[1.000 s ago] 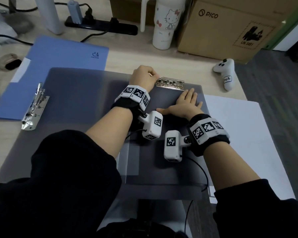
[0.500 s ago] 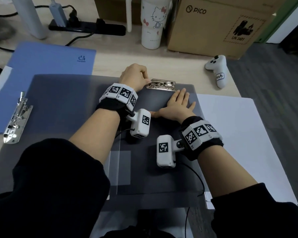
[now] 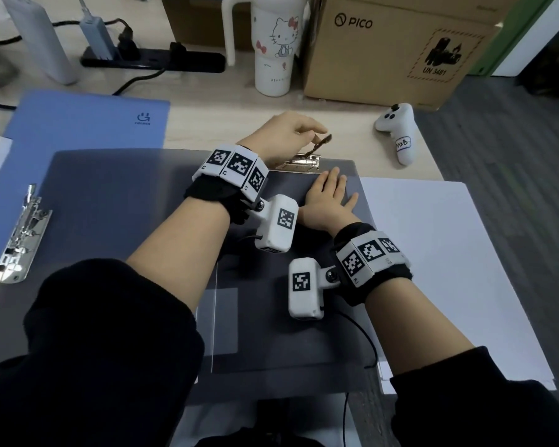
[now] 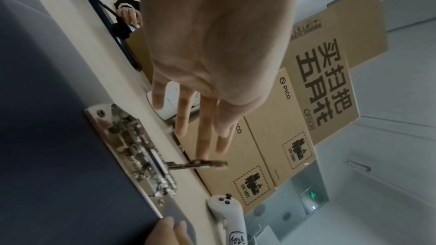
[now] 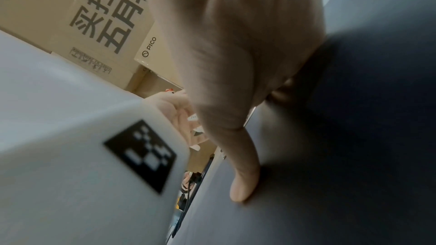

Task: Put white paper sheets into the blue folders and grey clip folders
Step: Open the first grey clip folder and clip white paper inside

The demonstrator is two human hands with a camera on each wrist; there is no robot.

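A grey clip folder lies in front of me in the head view. At its far edge is a metal clip whose lever stands raised. My left hand hovers over the clip. In the left wrist view its straight fingers touch the lever at the tip. My right hand lies flat on the folder just below the clip, fingers spread. A stack of white paper sheets lies to the right. A blue folder lies at the back left, partly under the grey one.
A second metal clip lies at the grey sheet's left edge. Behind stand a cartoon-cat cup, a cardboard box, a white controller and a power strip. The table ends at the right, beside grey floor.
The clip's lever lay flat before and now stands raised, with my left hand lifted over it. My right hand stays flat on the folder.
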